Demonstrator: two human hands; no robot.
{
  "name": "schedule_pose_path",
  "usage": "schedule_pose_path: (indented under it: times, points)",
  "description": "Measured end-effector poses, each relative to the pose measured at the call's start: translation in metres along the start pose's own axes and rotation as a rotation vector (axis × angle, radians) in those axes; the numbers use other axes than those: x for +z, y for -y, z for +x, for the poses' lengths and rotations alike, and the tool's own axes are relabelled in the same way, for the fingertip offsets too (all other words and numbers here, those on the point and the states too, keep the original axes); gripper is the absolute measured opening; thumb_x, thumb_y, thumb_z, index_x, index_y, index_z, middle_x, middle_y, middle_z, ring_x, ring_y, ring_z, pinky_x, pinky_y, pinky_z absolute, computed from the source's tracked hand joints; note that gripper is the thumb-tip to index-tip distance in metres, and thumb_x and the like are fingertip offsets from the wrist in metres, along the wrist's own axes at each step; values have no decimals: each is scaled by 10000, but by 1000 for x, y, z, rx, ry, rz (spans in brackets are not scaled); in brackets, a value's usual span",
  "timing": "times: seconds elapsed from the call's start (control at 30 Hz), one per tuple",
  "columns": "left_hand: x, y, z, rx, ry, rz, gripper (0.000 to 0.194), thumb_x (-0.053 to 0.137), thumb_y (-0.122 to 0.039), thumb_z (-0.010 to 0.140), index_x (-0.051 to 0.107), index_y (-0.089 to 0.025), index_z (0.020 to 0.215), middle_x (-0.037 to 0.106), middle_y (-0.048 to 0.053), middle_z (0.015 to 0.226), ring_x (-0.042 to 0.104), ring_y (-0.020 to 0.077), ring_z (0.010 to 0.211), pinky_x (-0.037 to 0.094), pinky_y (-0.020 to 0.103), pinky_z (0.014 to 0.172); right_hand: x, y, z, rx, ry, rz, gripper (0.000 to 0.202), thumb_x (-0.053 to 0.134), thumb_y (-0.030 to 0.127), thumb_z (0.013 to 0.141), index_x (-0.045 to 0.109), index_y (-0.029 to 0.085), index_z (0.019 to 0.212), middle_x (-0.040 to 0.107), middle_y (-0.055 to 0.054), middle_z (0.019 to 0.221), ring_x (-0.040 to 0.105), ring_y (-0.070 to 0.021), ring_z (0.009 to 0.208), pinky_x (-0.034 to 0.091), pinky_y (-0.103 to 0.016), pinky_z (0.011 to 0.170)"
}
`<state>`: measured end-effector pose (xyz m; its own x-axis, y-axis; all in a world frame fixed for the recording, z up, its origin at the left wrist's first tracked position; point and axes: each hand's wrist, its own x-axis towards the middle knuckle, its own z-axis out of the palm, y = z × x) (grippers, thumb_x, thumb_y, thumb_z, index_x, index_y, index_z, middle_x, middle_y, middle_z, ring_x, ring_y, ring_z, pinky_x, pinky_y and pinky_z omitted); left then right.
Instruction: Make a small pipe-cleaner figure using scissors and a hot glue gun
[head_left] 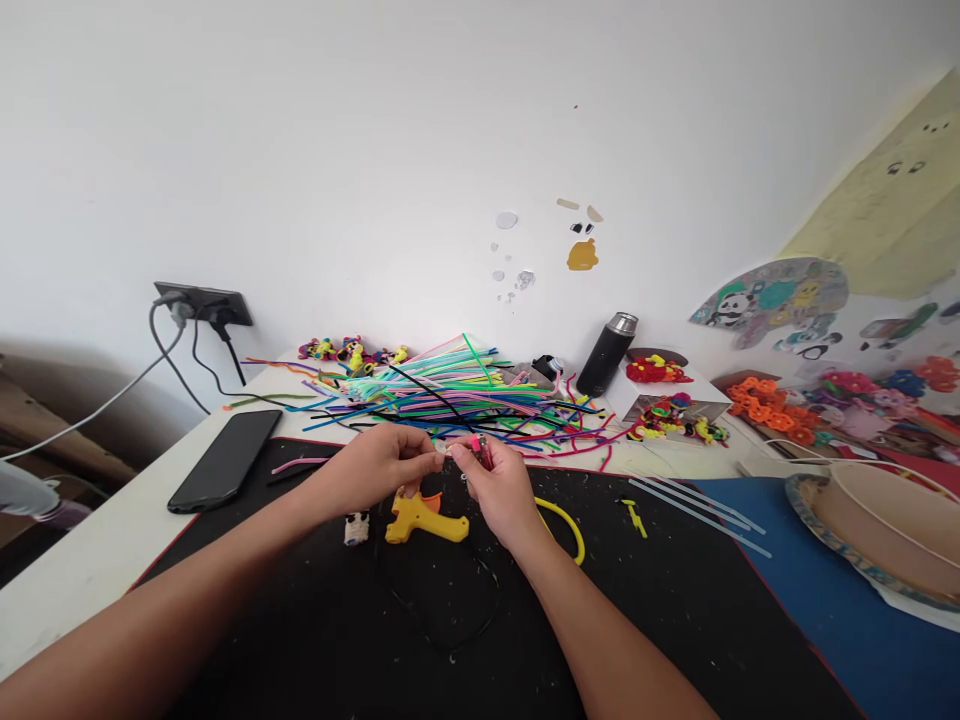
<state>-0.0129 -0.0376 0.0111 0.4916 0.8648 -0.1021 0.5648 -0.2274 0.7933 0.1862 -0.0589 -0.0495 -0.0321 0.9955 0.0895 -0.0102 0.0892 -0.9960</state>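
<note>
My left hand [394, 462] and my right hand [499, 490] meet over the near edge of a pile of pipe cleaners. Thumb and finger of my left hand pinch something small and pale that I cannot make out, close to my right fingertips. In my right hand is a small pink-and-dark thing [481, 446], mostly covered by the fingers. Below lies a yellow glue gun [427, 520] with an orange trigger, its nozzle end partly behind my left hand. A small white fuzzy piece [356, 528] with dark spots is beside it. Near my right wrist curves a yellow pipe cleaner [574, 530].
Many coloured pipe cleaners [442, 385] are heaped against the wall. A phone [225, 460] lies left of the black mat [315, 620]. Behind stands a black flask [606, 355]. Rightward are clear glue sticks [709, 510], a small yellow piece [636, 520] and a round basket [832, 560].
</note>
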Motion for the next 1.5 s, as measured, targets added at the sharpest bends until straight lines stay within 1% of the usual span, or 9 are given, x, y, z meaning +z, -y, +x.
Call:
schedule_pose_path:
  times: [0.13, 0.3, 0.43, 0.57, 0.7, 0.83, 1.07, 1.3, 1.5]
  points:
    - [4, -1, 0, -29, -87, 30, 382, 617, -553, 909, 627, -218, 726, 703, -8, 597, 600, 170, 551, 411, 258, 548, 1, 7, -2, -44, -20, -51, 337, 732, 539, 888, 727, 203, 918, 545, 30, 632, 465, -156, 576, 340, -267, 527]
    - [9, -7, -2, -56, -147, 104, 398, 579, -587, 890, 633, -223, 740, 706, 0, 622, 601, 182, 559, 379, 264, 533, 3, 11, -5, -143, -74, -138, 267, 720, 459, 900, 741, 195, 932, 727, -41, 845, 621, -197, 732, 477, -296, 693]
    - [12, -11, -4, -38, -166, 189, 415, 544, -587, 909, 652, -222, 743, 682, -3, 631, 555, 174, 557, 353, 271, 534, 4, 8, -6, -166, -102, -222, 279, 693, 473, 918, 746, 200, 943, 753, -39, 838, 657, -207, 724, 499, -306, 696]
    - [13, -12, -5, -2, -125, 179, 425, 521, -583, 943, 689, -224, 791, 675, -5, 655, 582, 176, 582, 364, 271, 552, 2, 6, -6, -185, -134, -298, 279, 665, 473, 931, 744, 206, 924, 766, -43, 829, 680, -220, 738, 503, -315, 704]
    - [13, -14, -6, -2, -123, 194, 426, 528, -586, 941, 662, -225, 759, 664, -9, 648, 567, 170, 575, 336, 275, 544, 1, 5, -5, -196, -144, -362, 282, 636, 470, 957, 749, 214, 925, 784, -48, 846, 700, -229, 764, 497, -316, 715]
    - [16, -18, -8, 31, -142, 274, 431, 515, -567, 946, 632, -223, 716, 643, -10, 638, 537, 162, 582, 306, 282, 562, 2, 2, -5, -211, -119, -409, 268, 629, 456, 967, 745, 218, 928, 793, -43, 851, 699, -224, 758, 476, -304, 704]
    - [18, -21, -11, 39, -154, 348, 439, 494, -566, 961, 650, -223, 735, 637, -7, 643, 530, 162, 585, 291, 287, 580, 2, 4, -5, -211, -112, -457, 276, 606, 450, 967, 742, 213, 925, 758, -37, 806, 646, -206, 706, 425, -288, 655]
    - [15, -18, -11, 34, -160, 358, 436, 489, -566, 955, 627, -224, 723, 630, -9, 647, 519, 161, 591, 282, 287, 577, 1, 1, -5, -229, -118, -533, 308, 597, 455, 966, 697, 209, 811, 616, 8, 644, 505, -168, 592, 318, -278, 573]
    - [11, -17, -9, 41, -146, 351, 437, 500, -570, 951, 626, -229, 709, 624, -14, 632, 514, 159, 583, 291, 287, 577, 1, 1, -5, -214, -94, -545, 279, 598, 428, 956, 725, 203, 850, 639, -3, 668, 530, -175, 610, 330, -276, 577]
